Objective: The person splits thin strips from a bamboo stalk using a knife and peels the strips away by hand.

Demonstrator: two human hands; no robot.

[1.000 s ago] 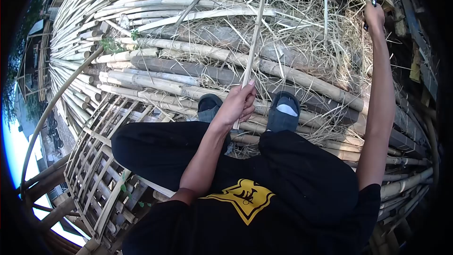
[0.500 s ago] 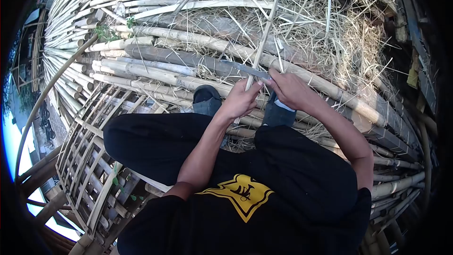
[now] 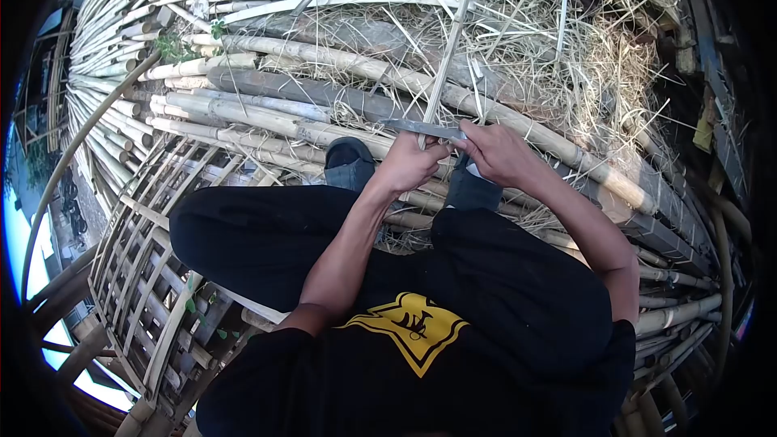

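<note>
A long pale bamboo strip [image 3: 450, 53] slants up and away from my left hand [image 3: 411, 163], whose fingers are wrapped round its near end. My right hand [image 3: 498, 154] is closed on a knife; the handle is hidden in the fist. The knife's grey blade [image 3: 421, 127] points left and lies across the strip, just above my left fingers. Both hands are close together, over the space between my two dark shoes.
Bamboo poles [image 3: 340, 65] run across the ground ahead, with loose shavings [image 3: 599, 73] heaped at the right. A woven bamboo lattice [image 3: 154, 267] stands at the left beside a curved pole [image 3: 69, 162]. Dark beams line the far right.
My right hand has come from the far upper right to beside my left hand, bringing the knife onto the strip. Over the last half second the hands have barely shifted.
</note>
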